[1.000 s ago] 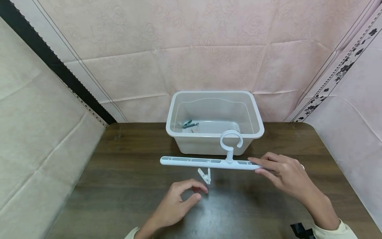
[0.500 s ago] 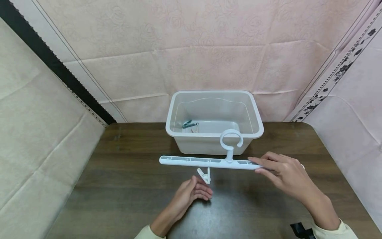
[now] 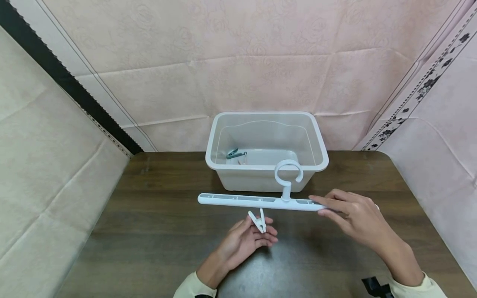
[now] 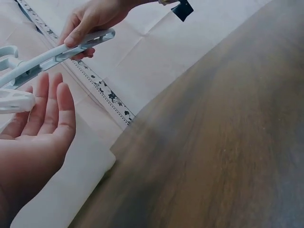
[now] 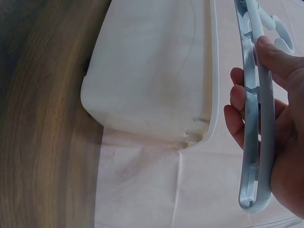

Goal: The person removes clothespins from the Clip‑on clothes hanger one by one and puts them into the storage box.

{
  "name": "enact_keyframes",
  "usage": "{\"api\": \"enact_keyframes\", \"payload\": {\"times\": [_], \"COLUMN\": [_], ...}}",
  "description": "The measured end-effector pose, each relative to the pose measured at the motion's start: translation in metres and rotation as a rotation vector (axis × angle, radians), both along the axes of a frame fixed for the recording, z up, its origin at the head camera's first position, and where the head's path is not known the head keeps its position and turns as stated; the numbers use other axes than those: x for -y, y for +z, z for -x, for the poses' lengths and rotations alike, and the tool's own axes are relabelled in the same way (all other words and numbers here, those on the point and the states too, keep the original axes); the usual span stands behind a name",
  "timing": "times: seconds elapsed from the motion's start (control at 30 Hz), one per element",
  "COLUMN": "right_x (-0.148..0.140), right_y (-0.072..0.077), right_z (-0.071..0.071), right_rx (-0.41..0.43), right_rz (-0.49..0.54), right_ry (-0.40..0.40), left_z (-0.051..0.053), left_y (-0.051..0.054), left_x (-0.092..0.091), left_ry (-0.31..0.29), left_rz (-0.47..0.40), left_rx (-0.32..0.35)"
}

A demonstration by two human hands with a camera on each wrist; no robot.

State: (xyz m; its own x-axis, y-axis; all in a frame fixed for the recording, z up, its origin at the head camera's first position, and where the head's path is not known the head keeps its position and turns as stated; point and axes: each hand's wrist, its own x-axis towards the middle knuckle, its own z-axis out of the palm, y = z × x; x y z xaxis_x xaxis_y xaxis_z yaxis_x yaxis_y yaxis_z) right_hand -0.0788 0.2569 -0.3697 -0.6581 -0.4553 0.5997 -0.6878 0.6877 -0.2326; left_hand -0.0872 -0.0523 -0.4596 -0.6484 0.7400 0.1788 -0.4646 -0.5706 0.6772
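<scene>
A pale blue hanger [image 3: 242, 201] with a round hook is held up level over the table. My right hand [image 3: 354, 215] grips the bar's right end between thumb and fingers; the right wrist view shows the slotted end of the hanger [image 5: 267, 142] crossing the fingers. From the underside of the bar dangles a white clip [image 3: 260, 223], tilted, its two legs spread. My left hand [image 3: 238, 246] is turned palm up right behind and below the clip, fingers extended. In the left wrist view the clip [image 4: 16, 101] overlaps the fingers; whether the thumb touches it is unclear.
A whitish plastic tub [image 3: 266, 180] stands behind the hanger at the table's back edge. Inside it lie a dark green clip [image 3: 235, 154] and a small pale piece. Patterned cloth [image 3: 261, 74] hangs behind and on both sides of the brown wooden table [image 3: 149, 231].
My left hand has turned palm up and moved right and upward to the hanging clip, which now tilts slightly more. My right hand and the hanger have barely moved.
</scene>
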Motion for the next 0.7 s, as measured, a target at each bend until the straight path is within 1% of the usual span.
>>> {"api": "enact_keyframes", "payload": {"times": [0.1,0.17,0.27,0.4,0.47,0.53,0.6,0.7], "right_x": [0.000,0.000,0.000,0.000,0.000,0.000,0.000,0.000], "right_y": [0.000,0.000,0.000,0.000,0.000,0.001,0.001,0.001], "right_z": [0.000,0.001,0.001,0.001,0.001,0.001,0.002,0.002], "right_rx": [-0.005,-0.007,-0.009,-0.015,-0.016,-0.016,-0.016,-0.016], "right_rz": [-0.004,-0.005,-0.008,-0.012,-0.015,-0.018,-0.022,-0.025], "right_ry": [-0.002,-0.001,0.000,0.005,0.005,0.006,0.007,0.010], "left_z": [0.002,0.002,0.003,0.005,0.006,0.007,0.008,0.007], "left_y": [0.001,0.003,0.006,0.010,0.010,0.011,0.012,0.014], "left_x": [0.001,0.003,0.006,0.009,0.011,0.012,0.013,0.014], "left_ry": [-0.002,0.001,-0.001,-0.009,0.002,0.024,0.061,0.143], "left_rz": [-0.054,-0.063,-0.054,-0.030,-0.023,-0.008,0.021,0.107], "left_rx": [-0.012,-0.016,-0.029,-0.084,-0.115,-0.143,-0.173,-0.215]}}
